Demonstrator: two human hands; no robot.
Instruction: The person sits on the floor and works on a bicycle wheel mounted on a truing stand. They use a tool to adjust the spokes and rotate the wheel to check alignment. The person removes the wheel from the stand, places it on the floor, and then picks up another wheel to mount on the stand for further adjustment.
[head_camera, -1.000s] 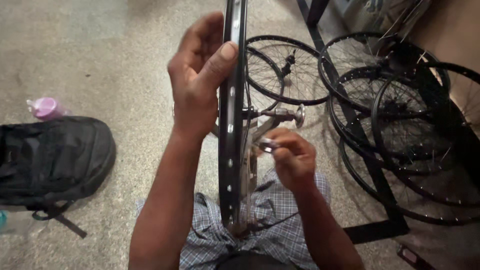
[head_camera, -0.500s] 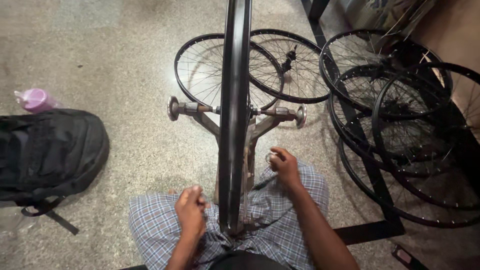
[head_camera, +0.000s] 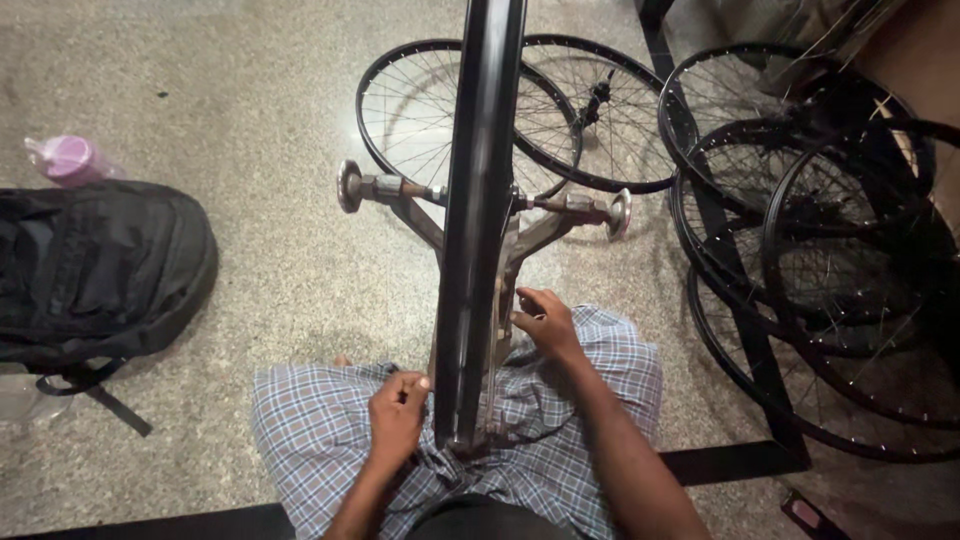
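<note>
The head view looks down on a person seated on the floor with a black bicycle rim standing upright in a metal truing stand between the knees. One second ago the left hand gripped the top of the rim, high in the picture, and the right hand pinched a small metal piece beside the stand. Now both hands are low. The left hand rests against the left wall of the rim near its bottom, fingers curled and thumb touching the rim; whether it really clamps the rim cannot be told. The right hand touches the right arm of the stand just beside the rim, fingers bent, and the small piece is no longer seen in it; whether anything is held there is not visible. So the work has moved from the upper part of the wheel to the lower part, close to the checked cloth on the lap.

For room: on the right, a pile of spoked wheels lies near the knee and partly over a dark frame bar, so that side is crowded. Two more wheels lie flat behind the stand. On the left a black backpack and a pink bottle stand well apart from the hand, with bare speckled floor between.
</note>
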